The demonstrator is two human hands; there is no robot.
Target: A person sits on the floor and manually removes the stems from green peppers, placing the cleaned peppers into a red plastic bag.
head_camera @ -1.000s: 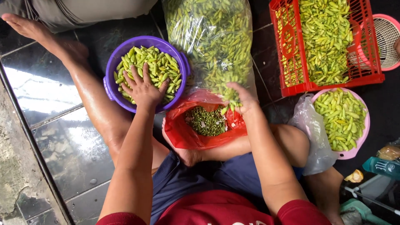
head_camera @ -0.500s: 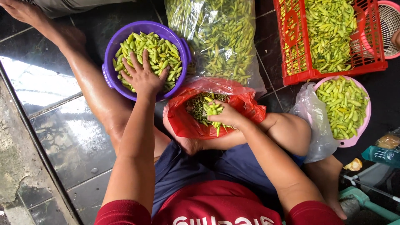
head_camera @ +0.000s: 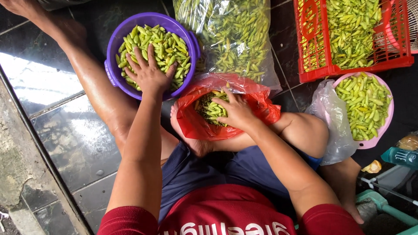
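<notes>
My left hand [head_camera: 149, 72] lies spread, palm down, on the green chillies heaped in a purple bowl [head_camera: 114, 42]. My right hand [head_camera: 235, 111] reaches into a red plastic bag [head_camera: 198, 126] between my legs, its fingers curled over a small bunch of green chillies [head_camera: 209, 109] above the dark stems at the bag's bottom. I sit on the dark tiled floor with my legs around the red bag.
A large clear bag of chillies [head_camera: 230, 35] lies behind the red bag. A red crate [head_camera: 348, 67] full of chillies stands at the back right, with a pink bowl [head_camera: 387, 126] of chillies in front of it. A concrete kerb [head_camera: 21, 174] runs along the left.
My right hand has come back from the clear bag with chillies and gone into the red bag. My left hand has stayed on the purple bowl.
</notes>
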